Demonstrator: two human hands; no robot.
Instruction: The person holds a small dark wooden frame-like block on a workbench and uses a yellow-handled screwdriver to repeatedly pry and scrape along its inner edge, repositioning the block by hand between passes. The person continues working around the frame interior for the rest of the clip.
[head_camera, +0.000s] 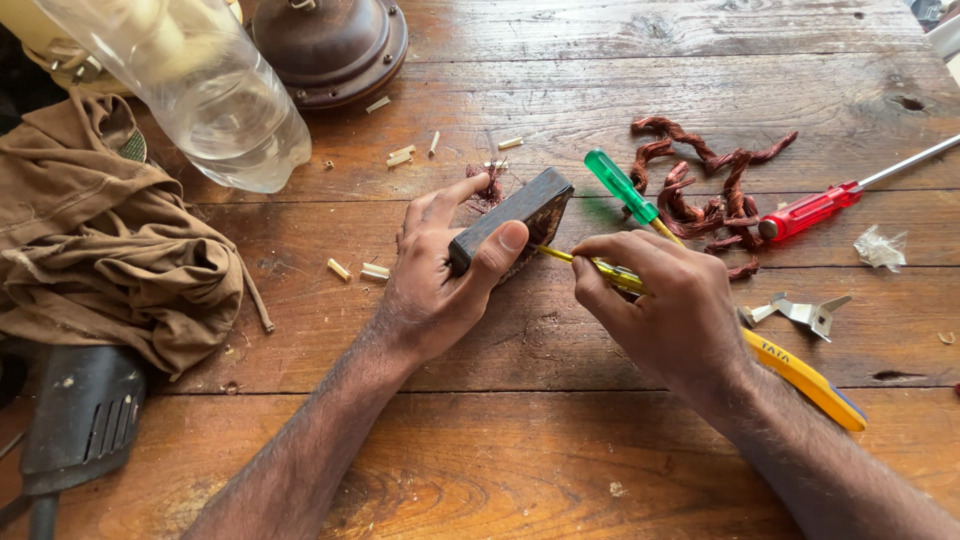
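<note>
Nearest, left hand (440, 285) clamped on dark rectangular block (512, 220) mid wooden table (560, 450), right hand (665, 305) pinching thin yellow tool (560, 256) against its edge; reddish stripped copper wire (705, 190) already heaped beyond, some strands seemingly left on block.

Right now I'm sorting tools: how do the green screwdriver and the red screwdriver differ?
The green screwdriver has a translucent green handle; the red screwdriver has a red one. The green one lies beside the right hand, its shaft hidden behind that hand; the red one lies apart, its bare metal shaft running to the frame's right edge. Both rest on the wooden table near the copper wire.
</note>
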